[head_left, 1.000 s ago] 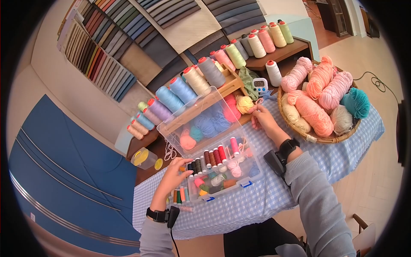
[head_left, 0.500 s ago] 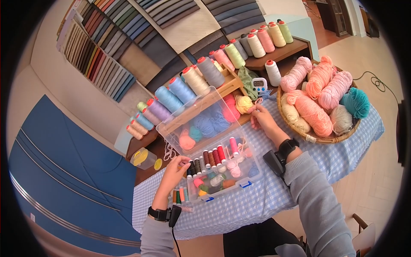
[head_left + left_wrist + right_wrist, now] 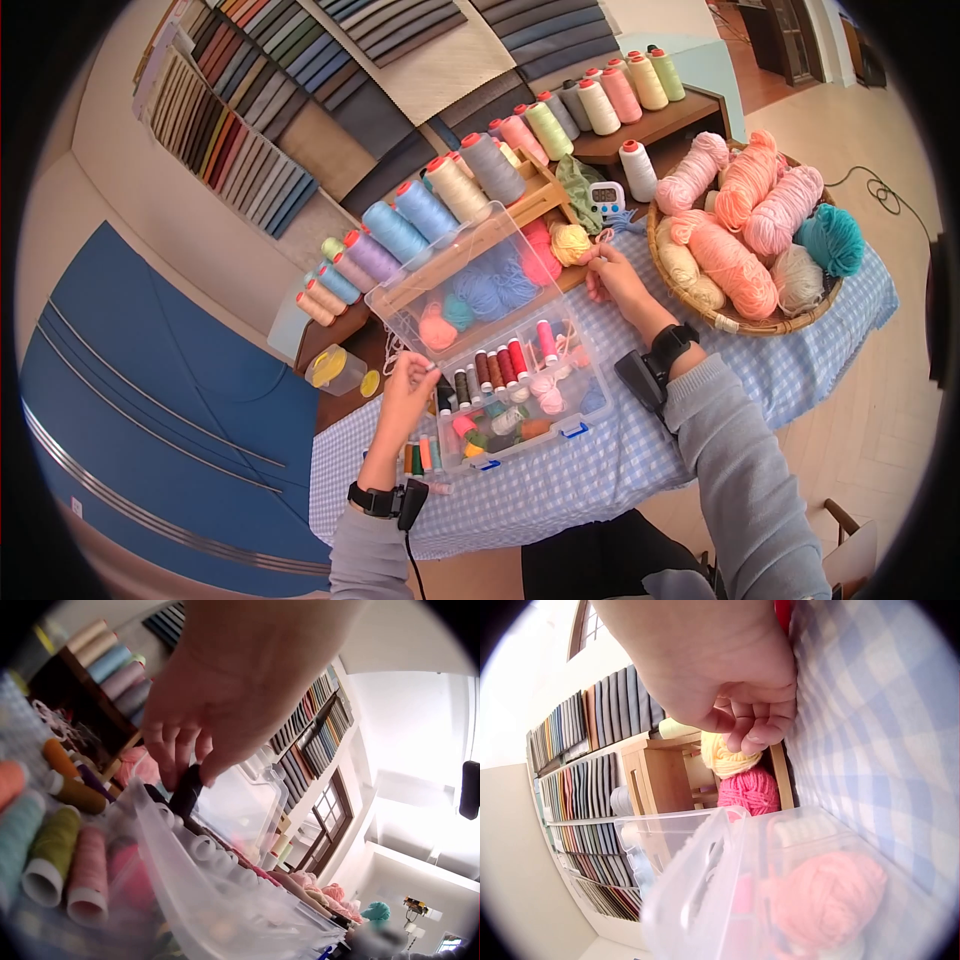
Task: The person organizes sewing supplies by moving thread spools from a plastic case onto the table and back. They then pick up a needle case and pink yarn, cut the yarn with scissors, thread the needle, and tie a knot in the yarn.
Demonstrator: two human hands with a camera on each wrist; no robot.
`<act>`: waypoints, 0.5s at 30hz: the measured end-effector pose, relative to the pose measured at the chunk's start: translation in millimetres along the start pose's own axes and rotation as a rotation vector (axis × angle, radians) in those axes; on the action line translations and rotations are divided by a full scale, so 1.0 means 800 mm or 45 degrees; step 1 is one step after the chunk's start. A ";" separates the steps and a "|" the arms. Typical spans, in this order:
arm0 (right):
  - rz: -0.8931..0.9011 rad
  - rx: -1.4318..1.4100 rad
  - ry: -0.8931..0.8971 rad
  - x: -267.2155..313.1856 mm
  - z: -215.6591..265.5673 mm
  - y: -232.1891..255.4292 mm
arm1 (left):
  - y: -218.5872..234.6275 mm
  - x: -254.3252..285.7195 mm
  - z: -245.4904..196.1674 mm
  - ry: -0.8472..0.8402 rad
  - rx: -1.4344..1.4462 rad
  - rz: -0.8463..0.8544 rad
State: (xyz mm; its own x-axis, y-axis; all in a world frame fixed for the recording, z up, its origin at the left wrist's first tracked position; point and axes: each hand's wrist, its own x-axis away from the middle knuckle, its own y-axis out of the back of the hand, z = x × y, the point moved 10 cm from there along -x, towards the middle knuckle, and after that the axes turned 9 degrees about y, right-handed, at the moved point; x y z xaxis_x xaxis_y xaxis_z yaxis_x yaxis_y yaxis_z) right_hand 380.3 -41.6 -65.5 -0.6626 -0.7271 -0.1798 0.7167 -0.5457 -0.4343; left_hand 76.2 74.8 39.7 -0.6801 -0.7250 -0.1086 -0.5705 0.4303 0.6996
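My left hand [image 3: 403, 395] is over the left end of a clear plastic box [image 3: 600, 405], pinching a black thread spool [image 3: 187, 791] between thumb and fingers. Beside it in the box stands a row of dark, brown and red thread spools [image 3: 507, 368], with a pink spool [image 3: 547, 342] further right. Small yarn balls show through the front wall. Behind the box my right hand [image 3: 618, 280] stays with loosely curled fingers close to a yellow yarn ball [image 3: 727, 756] and a hot-pink one [image 3: 748, 791]; nothing shows in its grip.
The box's clear lid [image 3: 395, 318] stands raised behind it. Loose spools [image 3: 56, 844] lie left of the box. A wicker basket [image 3: 672, 290] of yarn skeins sits at right. Large thread cones [image 3: 397, 232] line the back, near a small timer [image 3: 606, 199].
My left hand has taken hold of the black spool at the row's left end and drawn it slightly up and left. My right hand has kept its place.
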 end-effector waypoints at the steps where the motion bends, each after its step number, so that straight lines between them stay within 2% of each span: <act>1: 0.003 -0.001 0.000 0.001 0.000 -0.001 | 0.012 0.000 -0.007 -0.080 0.092 -0.113; 2: 0.003 -0.001 -0.001 0.001 0.001 -0.001 | 0.013 -0.002 -0.009 -0.079 0.091 -0.112; 5: 0.005 0.000 0.019 0.000 0.002 -0.001 | 0.013 -0.008 -0.013 0.036 0.423 -0.091; 6: -0.005 -0.003 0.012 0.000 0.000 0.000 | 0.010 -0.009 -0.015 0.035 0.423 -0.093; 8: -0.016 -0.007 0.005 -0.002 -0.002 0.001 | -0.019 -0.012 -0.006 0.167 0.313 0.087; 10: -0.005 -0.017 0.006 -0.001 -0.001 0.000 | -0.029 -0.015 -0.003 0.149 0.268 0.112; 15: -0.010 0.001 -0.007 0.000 0.001 0.000 | -0.047 -0.016 0.009 0.326 0.291 0.203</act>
State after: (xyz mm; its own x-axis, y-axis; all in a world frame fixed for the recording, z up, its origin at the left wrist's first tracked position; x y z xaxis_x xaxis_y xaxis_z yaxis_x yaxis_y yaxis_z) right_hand 380.1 -42.0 -64.7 -0.6670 -0.7250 -0.1719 0.7117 -0.5517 -0.4348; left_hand 103.2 71.7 9.7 -0.6476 -0.7381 0.1893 -0.5746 0.6362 0.5148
